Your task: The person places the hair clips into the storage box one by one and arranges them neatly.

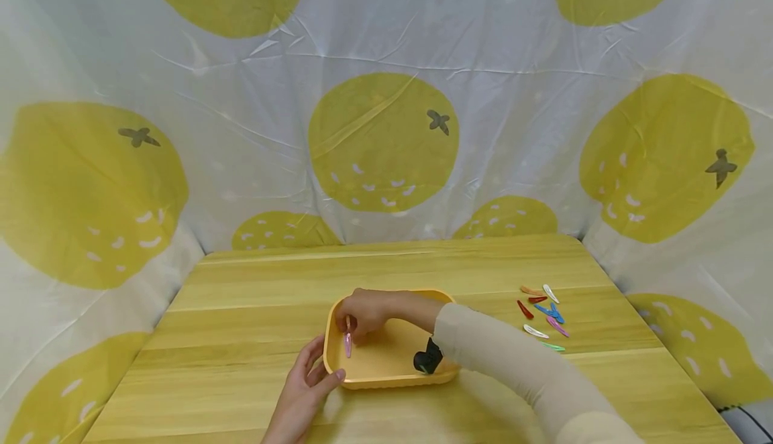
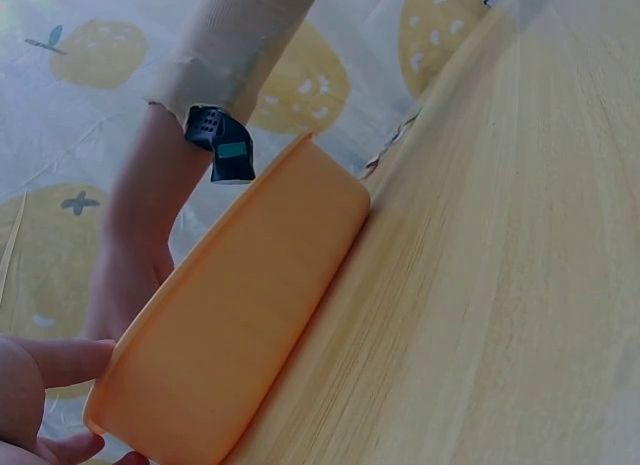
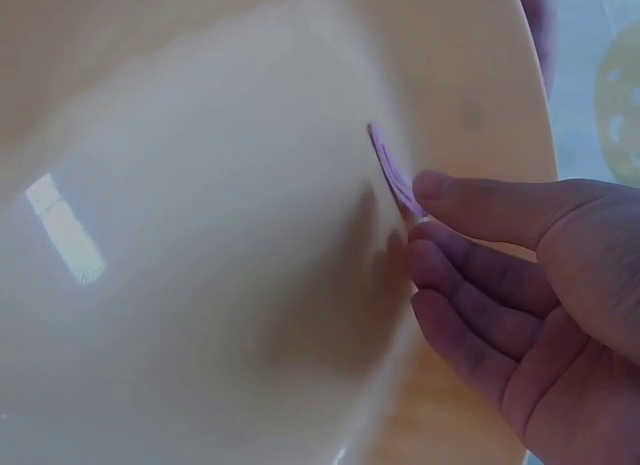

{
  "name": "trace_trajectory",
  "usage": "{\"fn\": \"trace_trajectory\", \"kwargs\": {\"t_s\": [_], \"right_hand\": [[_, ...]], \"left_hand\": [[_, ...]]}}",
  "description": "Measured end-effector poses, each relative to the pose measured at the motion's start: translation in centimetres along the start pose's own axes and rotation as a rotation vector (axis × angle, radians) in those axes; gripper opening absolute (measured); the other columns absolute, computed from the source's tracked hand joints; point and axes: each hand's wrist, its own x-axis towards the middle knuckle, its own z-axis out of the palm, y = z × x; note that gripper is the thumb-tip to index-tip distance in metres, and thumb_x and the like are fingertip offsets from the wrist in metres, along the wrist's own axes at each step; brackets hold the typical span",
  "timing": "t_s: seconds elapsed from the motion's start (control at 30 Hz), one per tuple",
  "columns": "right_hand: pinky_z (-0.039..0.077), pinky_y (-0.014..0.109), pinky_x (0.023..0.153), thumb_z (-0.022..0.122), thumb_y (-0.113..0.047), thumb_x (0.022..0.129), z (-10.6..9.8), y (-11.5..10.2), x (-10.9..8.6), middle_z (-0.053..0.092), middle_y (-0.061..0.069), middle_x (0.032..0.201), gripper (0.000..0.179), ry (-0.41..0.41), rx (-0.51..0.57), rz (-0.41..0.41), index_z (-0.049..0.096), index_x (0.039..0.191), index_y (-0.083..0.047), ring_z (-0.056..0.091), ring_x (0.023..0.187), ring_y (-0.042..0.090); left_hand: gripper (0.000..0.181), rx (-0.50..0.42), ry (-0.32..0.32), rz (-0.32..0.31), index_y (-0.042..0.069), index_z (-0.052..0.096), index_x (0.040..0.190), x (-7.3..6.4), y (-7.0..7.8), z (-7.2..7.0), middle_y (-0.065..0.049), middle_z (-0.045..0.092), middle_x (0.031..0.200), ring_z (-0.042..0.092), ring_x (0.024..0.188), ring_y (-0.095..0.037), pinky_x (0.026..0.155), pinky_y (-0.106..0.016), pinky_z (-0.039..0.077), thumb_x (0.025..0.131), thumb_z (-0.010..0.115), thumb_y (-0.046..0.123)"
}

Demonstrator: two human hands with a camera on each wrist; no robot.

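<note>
A shallow orange plastic tray (image 1: 386, 383) stands on the wooden table. My left hand (image 1: 304, 383) grips its left end, with the thumb on the near rim and the other fingers along the outer wall. My right hand (image 1: 368, 313) is inside the tray near its left end. Between thumb and fingertips it pinches a pink hair clip (image 3: 392, 173), held by one end with the other pointing down at the tray floor. In the left wrist view, the tray's outer wall (image 2: 240, 305) hides most of the right hand.
Several hair clips (image 1: 556, 314) in white, red, blue, pink, green and orange lie loose on the table (image 1: 253, 310) to the tray's right. A black wrist device (image 1: 428, 357) on the right arm hangs over the tray. Lemon-print cloth (image 1: 386, 41) surrounds the table's back and sides.
</note>
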Motion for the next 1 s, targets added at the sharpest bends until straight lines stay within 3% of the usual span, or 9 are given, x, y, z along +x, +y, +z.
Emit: {"fn": "trace_trajectory", "kwargs": {"t_s": [0.5,0.73,1.0], "right_hand": [[0.05,0.015,0.07,0.083,-0.011,0.09,-2.3,0.2,-2.9,0.069,-0.011,0.086,0.023,-0.03,0.019,-0.015,0.074,0.11,-0.006,0.062,0.079,0.002],[0.052,0.018,0.073,0.082,-0.009,0.09,-3.4,0.4,-5.1,0.068,-0.009,0.087,0.025,-0.011,0.062,0.033,0.074,0.113,-0.003,0.063,0.081,0.004],[0.053,0.02,0.079,0.081,-0.008,0.091,-4.3,0.9,-6.9,0.069,-0.005,0.09,0.026,0.009,0.077,0.005,0.072,0.114,-0.002,0.065,0.084,0.005]], "left_hand": [[0.081,0.003,0.014,0.007,-0.001,0.025,0.159,0.1,-0.3,0.0,-0.028,0.029,0.161,0.037,0.142,-0.051,0.106,-0.05,0.048,0.095,0.074,0.006],[0.08,-0.017,0.014,0.014,-0.001,0.026,0.158,0.3,-0.3,0.4,-0.029,0.032,0.159,0.038,0.141,-0.05,0.104,-0.046,0.05,0.095,0.074,0.004],[0.081,-0.02,0.021,0.012,-0.002,0.023,0.159,0.1,-0.3,0.2,-0.029,0.031,0.159,0.038,0.141,-0.05,0.103,-0.044,0.051,0.095,0.073,0.002]]}}
